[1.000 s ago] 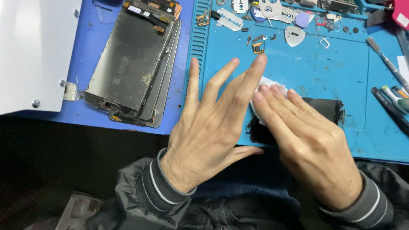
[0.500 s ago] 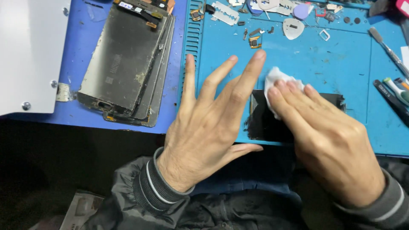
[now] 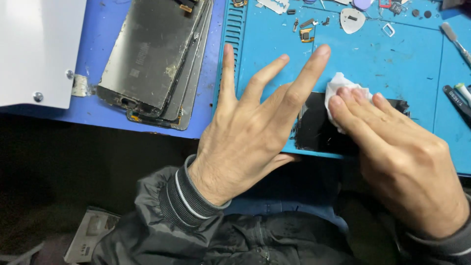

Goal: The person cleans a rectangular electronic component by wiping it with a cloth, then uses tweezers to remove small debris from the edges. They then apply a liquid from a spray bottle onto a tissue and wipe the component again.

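Your left hand (image 3: 245, 132) lies flat with fingers spread wide, palm down, pressing on the left end of a black glass panel (image 3: 319, 132) that rests at the near edge of the blue work mat (image 3: 392, 73) on the surface; its grip is open, holding nothing, only bearing down. Your right hand (image 3: 402, 162) has its fingers pressed together on a small crumpled white wipe (image 3: 338, 86), pinning the wipe against the upper face of the black glass panel; the wipe shows just beyond your fingertips, near the panel's far edge. The panel's right end is jagged where it shows past your right hand. To the left of the mat, on a darker blue sheet (image 3: 98, 39), sits a stack of worn phone screens (image 3: 157, 59), tilted, edges chipped and lower corners broken. A white flat box (image 3: 39, 49) with two screws overlaps the far left of that sheet. Along the far edge of the mat lie small parts: a white pick (image 3: 352, 20), a small orange-and-black component (image 3: 307, 35), and tiny screws. Tools (image 3: 456, 95) lie at the right edge, cut off by the frame. Both sleeves are dark with striped cuffs.
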